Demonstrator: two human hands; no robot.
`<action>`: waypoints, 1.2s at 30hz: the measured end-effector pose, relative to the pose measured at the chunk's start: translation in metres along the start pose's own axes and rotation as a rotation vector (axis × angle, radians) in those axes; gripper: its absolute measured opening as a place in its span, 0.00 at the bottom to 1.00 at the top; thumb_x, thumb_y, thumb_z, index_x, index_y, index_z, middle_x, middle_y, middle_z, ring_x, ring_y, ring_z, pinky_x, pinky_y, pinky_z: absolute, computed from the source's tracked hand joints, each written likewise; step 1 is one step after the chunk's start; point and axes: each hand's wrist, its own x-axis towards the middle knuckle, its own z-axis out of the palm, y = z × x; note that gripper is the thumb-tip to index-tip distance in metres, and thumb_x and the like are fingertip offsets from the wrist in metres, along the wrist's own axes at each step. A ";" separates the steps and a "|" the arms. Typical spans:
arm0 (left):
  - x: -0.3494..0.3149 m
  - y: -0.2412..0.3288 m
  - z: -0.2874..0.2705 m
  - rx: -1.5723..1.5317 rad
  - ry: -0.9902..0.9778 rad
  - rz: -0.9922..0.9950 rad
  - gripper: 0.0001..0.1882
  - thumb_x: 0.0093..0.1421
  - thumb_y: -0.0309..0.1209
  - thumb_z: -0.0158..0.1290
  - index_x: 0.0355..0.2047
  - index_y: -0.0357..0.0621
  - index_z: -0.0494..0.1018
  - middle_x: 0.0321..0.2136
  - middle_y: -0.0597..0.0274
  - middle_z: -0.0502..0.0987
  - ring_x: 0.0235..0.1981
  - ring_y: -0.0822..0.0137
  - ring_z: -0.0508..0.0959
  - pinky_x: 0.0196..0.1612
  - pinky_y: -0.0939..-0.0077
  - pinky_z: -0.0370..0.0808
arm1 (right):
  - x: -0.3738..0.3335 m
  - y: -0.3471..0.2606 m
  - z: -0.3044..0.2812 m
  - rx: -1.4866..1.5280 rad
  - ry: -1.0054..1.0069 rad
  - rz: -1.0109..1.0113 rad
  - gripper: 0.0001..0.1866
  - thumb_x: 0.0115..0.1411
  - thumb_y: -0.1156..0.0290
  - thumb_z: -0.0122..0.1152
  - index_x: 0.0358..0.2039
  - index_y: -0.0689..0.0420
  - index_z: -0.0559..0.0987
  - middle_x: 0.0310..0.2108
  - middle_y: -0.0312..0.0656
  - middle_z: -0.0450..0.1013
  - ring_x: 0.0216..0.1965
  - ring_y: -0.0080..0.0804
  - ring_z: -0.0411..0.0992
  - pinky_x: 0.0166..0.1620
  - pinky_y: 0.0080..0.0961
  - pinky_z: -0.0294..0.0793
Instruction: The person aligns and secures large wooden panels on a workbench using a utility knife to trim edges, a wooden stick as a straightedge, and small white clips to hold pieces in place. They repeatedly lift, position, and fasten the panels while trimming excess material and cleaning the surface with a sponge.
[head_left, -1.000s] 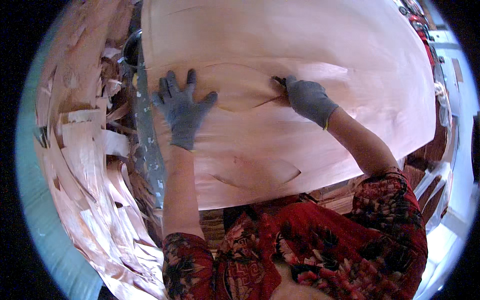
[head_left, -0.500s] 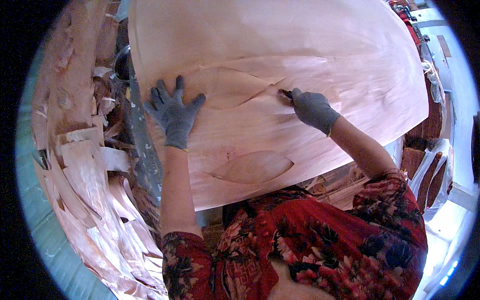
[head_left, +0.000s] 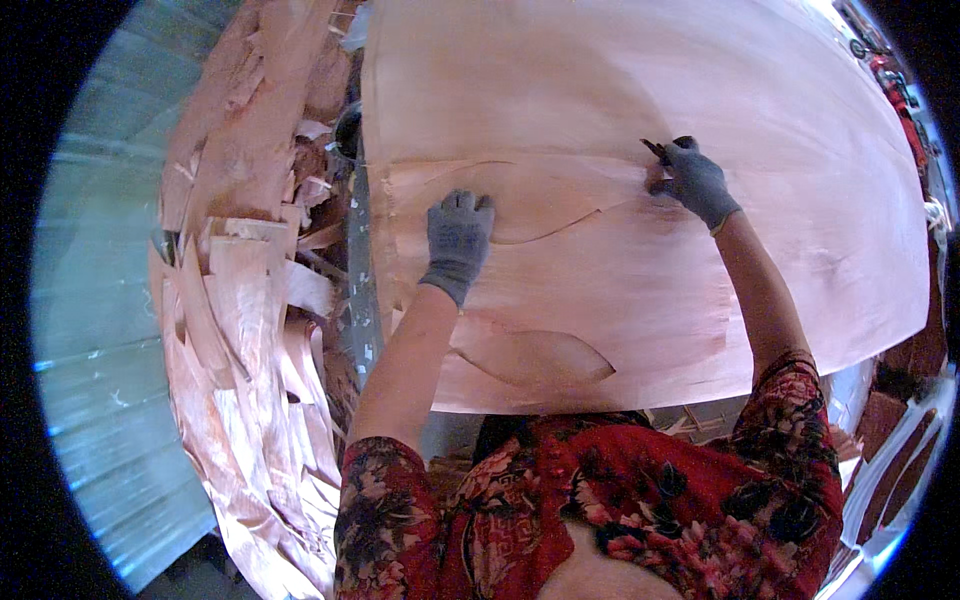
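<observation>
A broad sheet of pale pinkish wood veneer (head_left: pixel 560 90) lies in front of me. Both my hands wear grey gloves. My left hand (head_left: pixel 460 240) rests on the left part of a leaf-shaped outline (head_left: pixel 545 232) in the sheet, its fingers bunched and curled downward; whatever may be under them is hidden. Farther right, my right hand (head_left: pixel 697 185) is closed round a small dark knife-like tool (head_left: pixel 655 149), its tip just above the veneer. A second leaf-shaped patch (head_left: pixel 545 357) lies nearer my body.
Torn veneer strips and scraps (head_left: pixel 250 330) are heaped left of the sheet, beside a dark round object (head_left: pixel 349 130). A pale green ribbed surface (head_left: pixel 110 330) lies beyond them. Red equipment (head_left: pixel 895 100) stands at the far right, and plastic wrapping (head_left: pixel 905 450) hangs at the lower right.
My spread left hand has drawn its fingers in and sits over the leaf-shaped outline. My right hand, still holding the tool, has moved right of the outline. The whole view has shifted.
</observation>
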 end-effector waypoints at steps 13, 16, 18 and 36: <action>0.010 0.005 -0.013 -0.079 -0.151 -0.015 0.13 0.51 0.42 0.49 0.27 0.47 0.75 0.29 0.56 0.73 0.34 0.58 0.73 0.34 0.60 0.65 | -0.170 -0.113 -0.080 -0.126 0.519 -0.096 0.12 0.45 0.62 0.66 0.26 0.54 0.74 0.31 0.38 0.74 0.23 0.37 0.72 0.25 0.28 0.70; 0.017 0.006 -0.028 -0.118 -0.223 0.001 0.21 0.55 0.49 0.44 0.30 0.46 0.77 0.32 0.55 0.74 0.34 0.56 0.74 0.35 0.59 0.66 | -0.236 -0.158 -0.087 -0.155 0.415 -0.011 0.14 0.41 0.61 0.68 0.23 0.53 0.73 0.30 0.37 0.75 0.21 0.35 0.72 0.25 0.27 0.70; 0.022 0.001 -0.019 -0.209 -0.314 -0.027 0.29 0.57 0.56 0.39 0.33 0.43 0.77 0.33 0.51 0.76 0.34 0.53 0.75 0.37 0.54 0.68 | -0.274 -0.191 -0.085 -0.209 0.346 0.055 0.14 0.41 0.61 0.68 0.22 0.53 0.73 0.29 0.37 0.75 0.21 0.36 0.72 0.24 0.28 0.70; -0.067 -0.024 -0.051 -0.491 -0.052 0.652 0.45 0.50 0.61 0.46 0.57 0.38 0.55 0.55 0.40 0.58 0.54 0.41 0.61 0.56 0.54 0.60 | -0.451 -0.357 -0.069 0.083 0.144 0.081 0.13 0.42 0.60 0.66 0.23 0.53 0.75 0.24 0.38 0.74 0.19 0.37 0.72 0.22 0.28 0.69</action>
